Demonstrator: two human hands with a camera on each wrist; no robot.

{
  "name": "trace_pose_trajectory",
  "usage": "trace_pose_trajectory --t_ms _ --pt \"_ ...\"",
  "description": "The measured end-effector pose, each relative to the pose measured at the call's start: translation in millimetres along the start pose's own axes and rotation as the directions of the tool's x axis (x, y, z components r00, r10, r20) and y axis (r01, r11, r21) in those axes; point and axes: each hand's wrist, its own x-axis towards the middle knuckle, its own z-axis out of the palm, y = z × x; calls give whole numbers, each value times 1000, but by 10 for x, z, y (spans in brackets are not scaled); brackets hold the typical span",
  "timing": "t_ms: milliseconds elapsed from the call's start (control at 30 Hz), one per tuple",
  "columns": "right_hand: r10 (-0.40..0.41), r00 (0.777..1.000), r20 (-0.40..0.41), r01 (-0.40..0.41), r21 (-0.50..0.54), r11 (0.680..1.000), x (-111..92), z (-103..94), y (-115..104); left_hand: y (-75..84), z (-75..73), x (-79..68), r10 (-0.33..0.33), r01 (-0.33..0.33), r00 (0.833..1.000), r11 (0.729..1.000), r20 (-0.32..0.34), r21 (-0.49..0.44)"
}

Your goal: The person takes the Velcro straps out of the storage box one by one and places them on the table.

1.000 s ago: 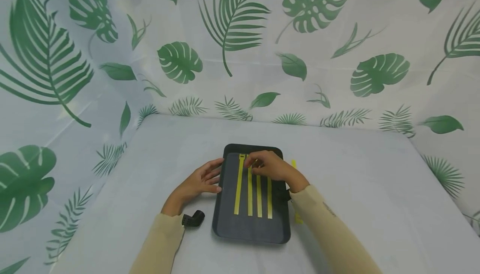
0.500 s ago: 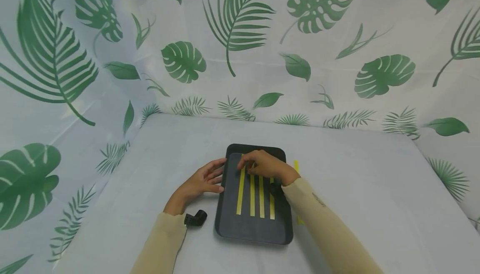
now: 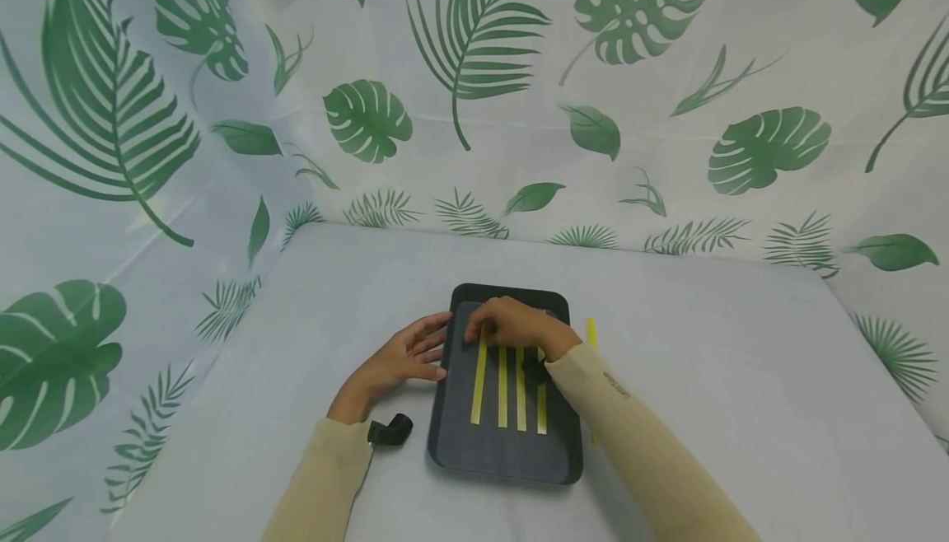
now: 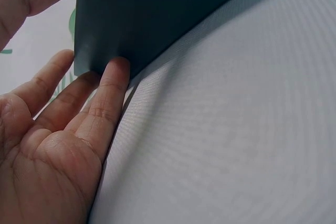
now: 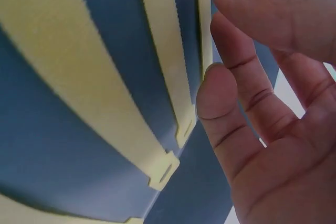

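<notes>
Several yellow slotted straps, which look like hook-and-loop cable ties, lie side by side lengthwise in a dark grey tray [image 3: 504, 466]. My right hand [image 3: 519, 324] is over their far ends, fingers bent, with its fingertips around the top of the leftmost strap [image 3: 479, 385]. That strap's head is hidden under the hand. In the right wrist view, slotted heads show on a nearer strap [image 5: 105, 82] and on the one beside it [image 5: 165, 40]; no strap is visibly pinched by the thumb or fingers. My left hand [image 3: 396, 361] touches the tray's left wall [image 4: 131, 19] with extended fingers.
Another yellow strap [image 3: 591, 330] lies on the white tabletop [image 3: 704, 377] just right of the tray, partly covered by the right sleeve [image 3: 615, 394]. A black wrist camera [image 3: 391, 430] juts from the left cuff. A leaf-patterned cloth [image 3: 519, 138] stands behind the table.
My right hand has shifted left across the straps, from near the second strap's top to the leftmost strap's top, covering its head. The left hand stays at the tray's left wall.
</notes>
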Motion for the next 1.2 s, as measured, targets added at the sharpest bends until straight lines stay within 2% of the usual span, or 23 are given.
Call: trace_pose_trajectory --t_ms 167,300,700,1000,1200 --pt "15 1000 12 -14 -18 1000 28 17 -7 19 6 0 -8 8 1000 1000 -6 4" --pt "-11 1000 3 11 -41 999 39 31 -5 37 15 3 -8 8 1000 1000 2 4" --pt "-13 1000 7 14 -49 999 42 53 -31 26 10 11 -12 12 1000 1000 4 13" --pt "-50 999 0 50 -83 995 32 37 -61 13 -7 11 -3 3 1000 1000 4 -7" --pt "-115 992 -44 110 -111 988 2 -43 -113 33 -2 2 -7 7 1000 1000 -12 2"
